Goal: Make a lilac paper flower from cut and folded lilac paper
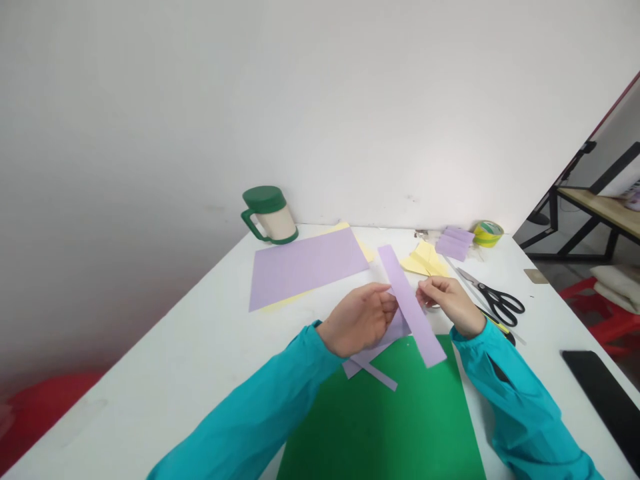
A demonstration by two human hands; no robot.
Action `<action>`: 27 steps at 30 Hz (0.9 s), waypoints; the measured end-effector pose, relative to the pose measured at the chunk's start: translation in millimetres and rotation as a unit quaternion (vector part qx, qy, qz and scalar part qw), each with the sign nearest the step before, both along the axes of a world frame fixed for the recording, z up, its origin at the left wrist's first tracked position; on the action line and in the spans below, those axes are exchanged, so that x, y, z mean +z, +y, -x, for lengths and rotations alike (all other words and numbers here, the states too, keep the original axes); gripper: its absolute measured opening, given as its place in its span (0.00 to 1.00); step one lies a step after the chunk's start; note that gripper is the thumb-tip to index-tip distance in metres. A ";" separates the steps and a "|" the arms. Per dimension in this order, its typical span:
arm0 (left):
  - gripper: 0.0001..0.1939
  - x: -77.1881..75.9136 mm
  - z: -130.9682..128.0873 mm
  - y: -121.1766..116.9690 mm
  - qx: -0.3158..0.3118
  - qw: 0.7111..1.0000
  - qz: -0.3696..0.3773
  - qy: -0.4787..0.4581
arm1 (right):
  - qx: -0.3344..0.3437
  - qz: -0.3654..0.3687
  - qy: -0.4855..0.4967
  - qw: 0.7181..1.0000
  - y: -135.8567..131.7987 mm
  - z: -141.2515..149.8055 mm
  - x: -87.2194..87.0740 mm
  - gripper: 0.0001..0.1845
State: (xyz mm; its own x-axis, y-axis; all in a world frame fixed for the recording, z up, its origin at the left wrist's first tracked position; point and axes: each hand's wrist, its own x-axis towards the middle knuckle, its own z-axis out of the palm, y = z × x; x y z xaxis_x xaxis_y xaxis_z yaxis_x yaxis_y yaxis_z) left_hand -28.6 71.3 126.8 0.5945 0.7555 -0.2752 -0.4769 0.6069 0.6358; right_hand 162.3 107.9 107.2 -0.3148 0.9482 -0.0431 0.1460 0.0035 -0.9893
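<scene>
A purple paper strip (pixel 411 303) slants in the air above the table. My left hand (pixel 361 319) grips its left edge, thumb on top and fingers curled. On the strip's other side is my right hand (pixel 449 301), thumb and fingers pinched together near the edge; what they hold, if anything, I cannot make out. Below lie purple paper offcuts (pixel 380 375), partly covered by my left hand, over a green sheet (pixel 385 433). A large purple sheet (pixel 307 267) rests farther back, with yellow paper showing from under it.
A green-lidded mug (pixel 273 217) stands by the wall. At the right are scissors (pixel 493 297), a yellow-handled cutter (pixel 503 327) partly behind my sleeve, folded yellow paper (pixel 425 259), pleated purple paper (pixel 454 243), a tape roll (pixel 488 233) and a black flat object (pixel 603 390).
</scene>
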 end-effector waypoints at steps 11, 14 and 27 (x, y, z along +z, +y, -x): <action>0.11 -0.2 -0.5 -3.1 -0.061 0.978 -0.103 0.173 | -0.014 -0.006 -0.030 0.999 -0.2 -1.4 0.8 0.28; 0.17 -0.8 -1.2 -1.0 -0.060 0.952 -0.116 0.278 | -0.007 -0.005 -0.015 1.000 -1.7 2.5 -3.1 0.26; 0.18 -9.8 -2.5 2.9 -0.027 0.957 -0.093 0.274 | 0.021 -0.308 -0.099 0.946 -13.9 6.4 -1.2 0.12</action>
